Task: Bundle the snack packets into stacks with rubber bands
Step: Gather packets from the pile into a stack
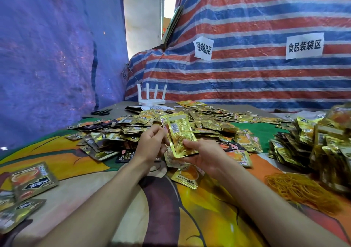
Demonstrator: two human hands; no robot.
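A thin held stack (pixel 180 134) of gold snack packets is being gripped above the loose pile (pixel 131 131) on the printed cloth (pixel 117 205); how many packets it holds cannot be told. Its lower end is being clasped by the right hand (pixel 201 154), thumb on top and fingers curled beneath. Its left edge is being pinched by the curled fingers of the left hand (pixel 152 142), and whether a band is also being carried there cannot be told. No band is being seen around the packets. Step in hand, as judged: the packets are being squared up and gathered — banding is not yet done. The rubber bands (pixel 298 189) are lying in an orange tangle on the cloth at the right, well apart from both hands and just in front of the right-hand heap (pixel 311 142) of packets, which appear to be stacked already. The next move is being judged to call for one hand to be freed, a single band to be drawn from the tangle, and the stack to be clamped firmly meanwhile — the foil looks slippery and the edges could slide out of line.
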